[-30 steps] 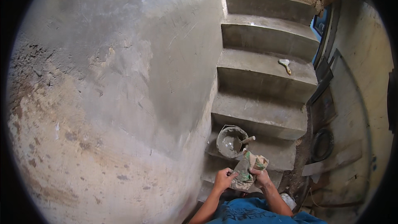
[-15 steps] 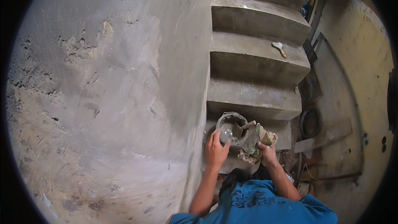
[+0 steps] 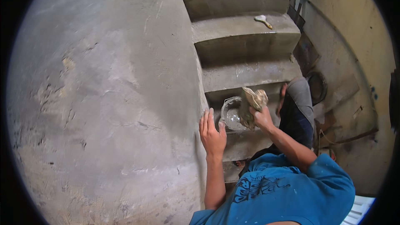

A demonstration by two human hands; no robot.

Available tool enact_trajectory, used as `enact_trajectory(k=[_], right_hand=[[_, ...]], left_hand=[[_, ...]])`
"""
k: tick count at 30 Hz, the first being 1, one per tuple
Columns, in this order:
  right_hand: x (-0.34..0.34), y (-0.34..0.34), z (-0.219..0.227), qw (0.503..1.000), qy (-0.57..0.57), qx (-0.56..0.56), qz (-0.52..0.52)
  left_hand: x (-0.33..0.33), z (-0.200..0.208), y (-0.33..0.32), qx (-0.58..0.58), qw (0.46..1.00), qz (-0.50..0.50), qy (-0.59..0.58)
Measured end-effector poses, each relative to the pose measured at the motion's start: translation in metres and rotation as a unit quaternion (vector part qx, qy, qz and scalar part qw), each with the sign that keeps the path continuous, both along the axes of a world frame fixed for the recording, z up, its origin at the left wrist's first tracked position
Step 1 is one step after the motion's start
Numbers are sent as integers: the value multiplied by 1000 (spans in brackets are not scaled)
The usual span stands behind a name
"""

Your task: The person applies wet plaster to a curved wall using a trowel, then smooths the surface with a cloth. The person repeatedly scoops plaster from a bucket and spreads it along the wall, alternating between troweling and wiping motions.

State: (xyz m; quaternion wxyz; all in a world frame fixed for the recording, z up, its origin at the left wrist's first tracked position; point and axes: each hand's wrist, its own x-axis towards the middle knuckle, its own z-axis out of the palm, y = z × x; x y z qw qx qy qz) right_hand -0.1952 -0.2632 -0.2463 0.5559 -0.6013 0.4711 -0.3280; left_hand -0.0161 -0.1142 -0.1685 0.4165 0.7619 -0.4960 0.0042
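Note:
A round bucket with wet grey mix in it stands on a stair step in front of me. Beside the bucket's left side, by the plastered wall, my left hand is raised with its fingers stretched out and holds nothing. Whether its fingertips touch the wall I cannot tell. My right hand grips a crumpled, mortar-stained sack. Part of the sack hangs over the bucket's right side and hides that edge.
Concrete steps climb away from me, and a paint brush lies on one higher up. My bent leg is right of the bucket. Along the right wall lean boards and a dark ring-shaped thing.
My left hand has come off the bucket's rim toward the wall. The sack in my right hand has moved up and over the bucket's right side, covering the handle seen there. My view has shifted.

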Motion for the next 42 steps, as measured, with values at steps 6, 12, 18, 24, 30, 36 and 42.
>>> enact_trajectory(k=[6,12,18,24,30,36,42], right_hand=[[121,-53,-15,992,-100,-52,-49],[222,-62,-34,992,-37,-120,-18],[291,-16,-61,959,-226,-169,5],[334,-83,-102,966,-120,220,69],[330,-86,-96,973,-226,-39,36],[352,-121,-114,963,-129,227,67],[342,-126,-121,961,-181,176,111]], left_hand=[[24,14,-20,142,978,28,-150],[41,17,-46,349,904,77,-234],[47,36,-51,468,820,133,-302],[47,47,-71,571,740,133,-330],[78,31,-119,573,726,73,-373],[96,12,-145,604,692,46,-394],[99,-2,-155,615,681,25,-397]])
